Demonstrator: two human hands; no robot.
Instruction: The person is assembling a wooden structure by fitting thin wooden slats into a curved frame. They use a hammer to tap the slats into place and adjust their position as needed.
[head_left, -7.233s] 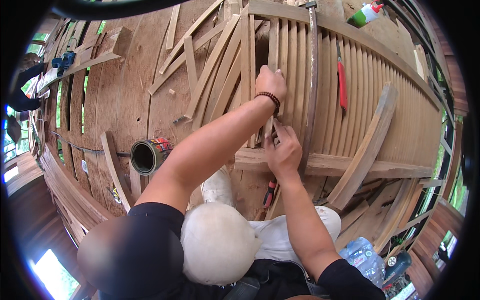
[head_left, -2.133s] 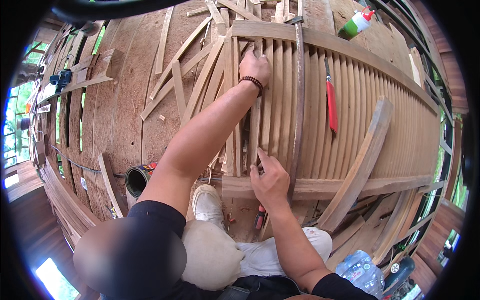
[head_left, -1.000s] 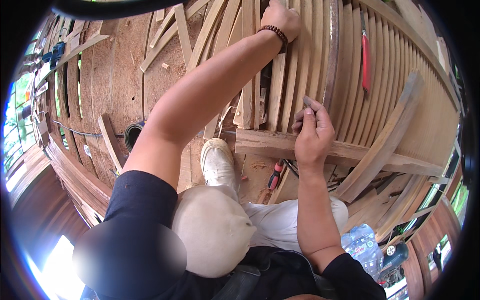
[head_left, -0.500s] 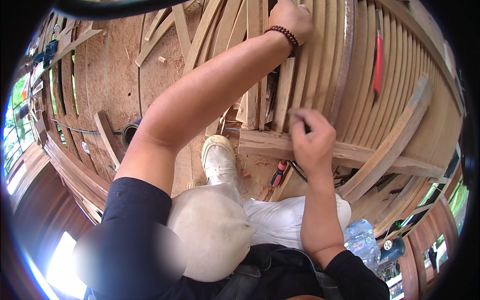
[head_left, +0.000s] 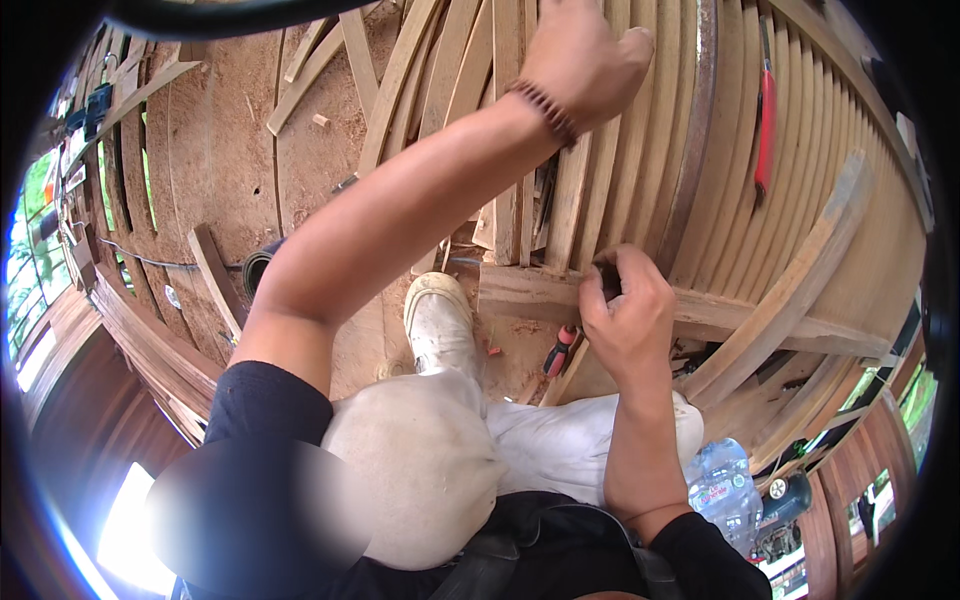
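Note:
My left hand (head_left: 582, 66), with a brown bead bracelet (head_left: 545, 108) on its wrist, reaches over the far end of a row of long wooden slats (head_left: 632, 160). Its thumb points right; the other fingers are cut off at the top or turned out of sight. Nearer to me, my right hand (head_left: 630, 315) is curled, thumb and forefinger bent towards each other over the near ends of the slats and the thick crosswise beam (head_left: 530, 290). Whether something small is in that grip cannot be made out.
A red-handled tool (head_left: 765, 130) lies on the slats at right. A curved timber (head_left: 790, 280) crosses the beam. Below the beam are a red-and-black handled tool (head_left: 560, 352) and clear plastic bottles (head_left: 725, 490). Loose sticks (head_left: 395, 85) lie on the sawdust-covered boards (head_left: 225, 130).
My left hand has come slightly back towards me, its thumb now standing out to the right. My right hand has dropped a little nearer to me, onto the beam's edge.

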